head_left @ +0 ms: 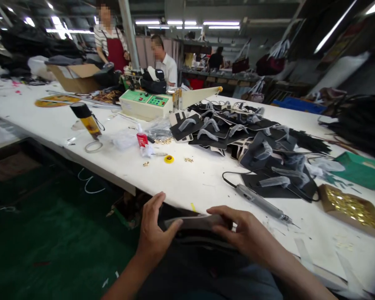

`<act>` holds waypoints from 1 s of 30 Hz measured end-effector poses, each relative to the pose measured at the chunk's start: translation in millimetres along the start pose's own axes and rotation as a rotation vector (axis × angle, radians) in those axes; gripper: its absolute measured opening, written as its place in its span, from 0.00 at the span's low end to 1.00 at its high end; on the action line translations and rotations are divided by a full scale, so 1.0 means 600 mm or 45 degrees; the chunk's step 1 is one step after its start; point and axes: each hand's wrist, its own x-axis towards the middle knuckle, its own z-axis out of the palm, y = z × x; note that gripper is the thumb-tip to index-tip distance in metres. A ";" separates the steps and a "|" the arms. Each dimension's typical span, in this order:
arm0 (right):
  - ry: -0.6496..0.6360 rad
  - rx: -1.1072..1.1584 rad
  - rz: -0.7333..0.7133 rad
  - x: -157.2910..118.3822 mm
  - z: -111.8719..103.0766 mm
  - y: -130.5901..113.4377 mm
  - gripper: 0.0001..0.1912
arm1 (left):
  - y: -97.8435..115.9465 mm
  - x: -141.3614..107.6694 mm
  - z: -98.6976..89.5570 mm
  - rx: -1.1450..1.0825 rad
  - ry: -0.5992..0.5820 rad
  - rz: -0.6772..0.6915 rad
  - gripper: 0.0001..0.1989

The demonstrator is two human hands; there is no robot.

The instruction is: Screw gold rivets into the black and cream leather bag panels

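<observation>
My left hand [156, 233] rests its thumb on the near face of a dark, leather-like piece [193, 225], with the fingers behind it. My right hand [242, 228] pinches the other end of this piece between thumb and fingers. It is held at the table's front edge, above my lap; its lower part is dark and I cannot make out its full shape. To the right of my right hand lies a grey electric screwdriver [259, 202] with a black cord. Beyond it, black panels with plastic-wrapped handles [234, 129] lie in a heap.
A red-labelled bottle [142, 139], a yellow roll [169, 159] and small gold fittings [189, 160] lie on the white table [128, 166]. A box of gold parts [351, 208] stands right, beside a green box [362, 168]. Behind are a control machine [145, 104] and several people.
</observation>
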 end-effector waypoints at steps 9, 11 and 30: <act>-0.452 0.050 -0.324 0.161 0.040 -0.120 0.17 | 0.024 0.024 -0.019 -0.721 -0.697 -0.604 0.13; -0.350 0.088 -0.331 0.220 0.054 -0.121 0.18 | 0.003 0.017 -0.025 -0.689 -0.575 -0.683 0.13; -0.019 -0.527 -0.384 0.569 0.257 -0.117 0.10 | -0.027 0.026 -0.094 -0.258 -0.281 -0.353 0.04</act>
